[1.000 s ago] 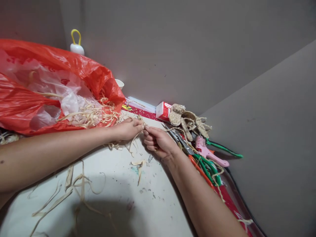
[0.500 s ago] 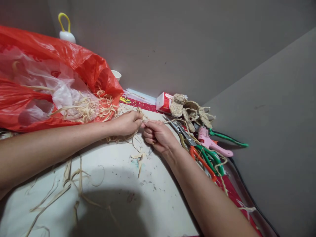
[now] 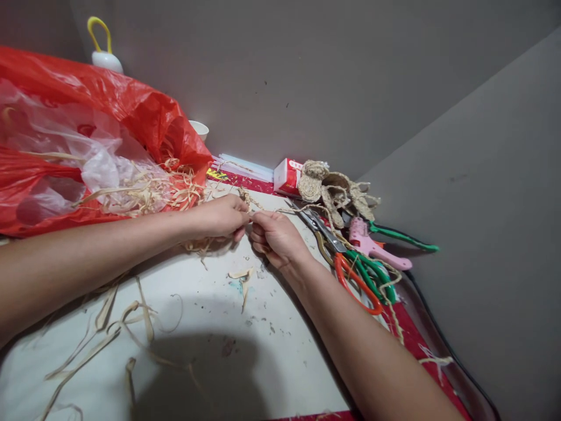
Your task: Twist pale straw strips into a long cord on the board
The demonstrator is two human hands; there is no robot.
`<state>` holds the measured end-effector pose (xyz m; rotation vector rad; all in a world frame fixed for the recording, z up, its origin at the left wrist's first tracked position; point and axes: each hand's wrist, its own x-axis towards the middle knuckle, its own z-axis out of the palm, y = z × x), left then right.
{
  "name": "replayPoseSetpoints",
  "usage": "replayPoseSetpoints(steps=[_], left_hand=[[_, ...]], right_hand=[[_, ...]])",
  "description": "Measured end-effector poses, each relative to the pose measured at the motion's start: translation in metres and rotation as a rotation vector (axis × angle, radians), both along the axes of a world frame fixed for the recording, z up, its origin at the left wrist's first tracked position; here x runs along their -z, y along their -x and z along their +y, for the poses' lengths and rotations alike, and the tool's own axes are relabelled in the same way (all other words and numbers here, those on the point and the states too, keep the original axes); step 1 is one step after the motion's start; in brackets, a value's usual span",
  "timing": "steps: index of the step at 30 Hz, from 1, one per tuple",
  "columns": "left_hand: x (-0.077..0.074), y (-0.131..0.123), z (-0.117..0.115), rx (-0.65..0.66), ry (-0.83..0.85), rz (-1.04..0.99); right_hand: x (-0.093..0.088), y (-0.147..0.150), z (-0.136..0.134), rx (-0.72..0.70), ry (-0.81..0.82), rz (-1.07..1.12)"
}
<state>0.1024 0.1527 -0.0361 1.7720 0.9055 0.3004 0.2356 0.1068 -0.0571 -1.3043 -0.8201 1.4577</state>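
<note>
My left hand (image 3: 225,217) and my right hand (image 3: 276,234) meet at the far middle of the white board. Both are closed in a pinch, fingertips nearly touching, on a thin braided straw cord (image 3: 246,199) whose end shows just above my left fingers. The exact grip point is hidden by the fingers. A twisted length of cord (image 3: 311,207) runs to the right over the scissors. Dry straw strips (image 3: 199,245) lie under my left wrist, and a small scrap of husk (image 3: 243,280) rests on the board below the hands.
A red plastic bag (image 3: 144,96) with loose straw fills the left. To the right lie orange-handled scissors (image 3: 355,283), green-handled pliers (image 3: 372,272), a pink glue gun (image 3: 379,248) and woven straw pieces (image 3: 342,193). A small red-white box (image 3: 288,176) and glue sticks (image 3: 245,168) stand along the wall.
The view has shifted slightly, so things sit a little further left. Both hands stay pinched together; my left fingers have curled a bit, and loose strands below them hang less visibly.
</note>
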Motion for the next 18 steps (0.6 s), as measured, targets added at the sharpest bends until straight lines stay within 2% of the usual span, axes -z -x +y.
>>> replayPoseSetpoints(steps=[6, 11, 15, 18], left_hand=[[0.011, -0.004, -0.008, -0.022, 0.050, -0.090], [0.016, -0.007, -0.014, -0.061, 0.043, -0.091], [0.007, -0.002, -0.012, -0.012, 0.055, -0.058], [-0.006, 0.005, 0.003, 0.000, 0.029, 0.071]], right_hand=[[0.002, -0.003, 0.000, -0.095, -0.006, 0.170], [0.008, -0.004, 0.000, -0.160, -0.052, 0.097], [0.007, -0.006, 0.002, -0.144, -0.047, 0.105], [0.002, -0.011, 0.003, -0.145, -0.029, 0.156]])
